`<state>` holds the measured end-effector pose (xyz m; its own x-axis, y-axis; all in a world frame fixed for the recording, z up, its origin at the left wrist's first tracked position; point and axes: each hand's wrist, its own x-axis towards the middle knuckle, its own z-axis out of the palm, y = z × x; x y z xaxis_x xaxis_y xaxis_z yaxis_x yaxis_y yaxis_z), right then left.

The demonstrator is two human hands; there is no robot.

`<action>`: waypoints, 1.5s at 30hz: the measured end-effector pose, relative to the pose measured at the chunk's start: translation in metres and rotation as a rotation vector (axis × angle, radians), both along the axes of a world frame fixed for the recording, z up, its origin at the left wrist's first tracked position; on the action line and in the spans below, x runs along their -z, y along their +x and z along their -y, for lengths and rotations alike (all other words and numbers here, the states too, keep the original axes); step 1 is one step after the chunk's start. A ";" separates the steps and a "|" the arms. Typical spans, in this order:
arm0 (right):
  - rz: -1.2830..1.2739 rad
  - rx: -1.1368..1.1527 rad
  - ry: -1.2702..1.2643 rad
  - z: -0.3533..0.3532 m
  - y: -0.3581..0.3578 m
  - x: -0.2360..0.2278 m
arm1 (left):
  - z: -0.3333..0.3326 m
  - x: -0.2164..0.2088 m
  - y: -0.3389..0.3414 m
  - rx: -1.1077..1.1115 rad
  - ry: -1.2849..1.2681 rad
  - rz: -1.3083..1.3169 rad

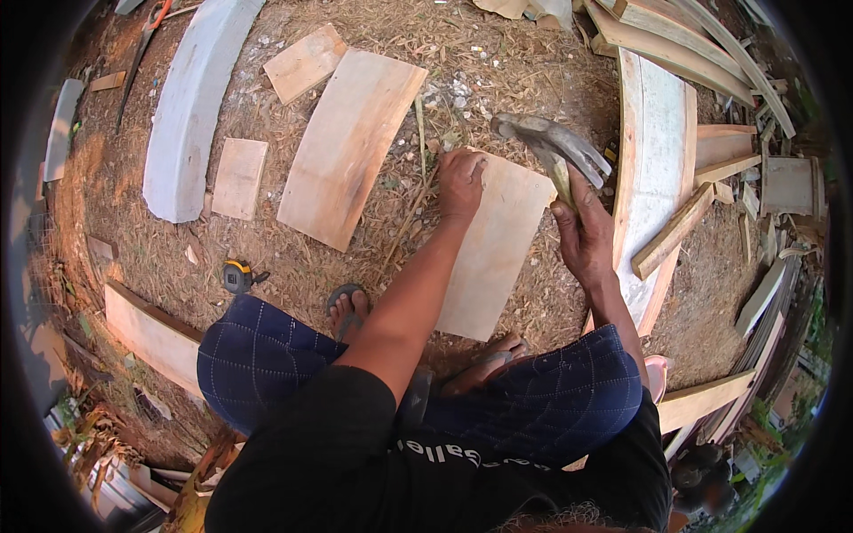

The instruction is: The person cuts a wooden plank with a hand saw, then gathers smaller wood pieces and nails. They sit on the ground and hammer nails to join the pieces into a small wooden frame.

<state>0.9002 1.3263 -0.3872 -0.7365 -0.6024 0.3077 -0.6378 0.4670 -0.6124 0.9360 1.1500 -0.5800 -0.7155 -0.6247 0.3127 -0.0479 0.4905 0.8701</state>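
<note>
A pale wooden board (496, 253) lies in front of me, its near end between my feet. At its far left corner my left hand (462, 182) is closed, fingers curled over the edge; whether a small thing is also pinched there is hidden. My right hand (586, 233) is wrapped round the handle of a claw hammer (553, 142). The hammer is raised over the board's far right corner, its metal head apart from the wood.
Left of the board lie a longer plank (351, 147), two short wood pieces (238, 178) (305, 62), a grey-white beam (197, 107) and a tape measure (237, 276). A handsaw (142, 53) rests at far left. Right stands a white-faced plank (653, 151), with stacked timber (680, 49) behind.
</note>
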 end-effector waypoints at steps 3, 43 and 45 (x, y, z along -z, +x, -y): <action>-0.073 0.001 0.041 -0.005 -0.001 0.028 | 0.000 0.000 -0.001 0.013 0.003 -0.004; 0.611 0.212 0.670 -0.071 0.013 0.085 | 0.039 0.017 -0.017 0.194 0.207 0.216; 0.581 0.207 0.652 -0.065 0.008 0.077 | 0.047 0.017 -0.020 0.249 0.253 0.256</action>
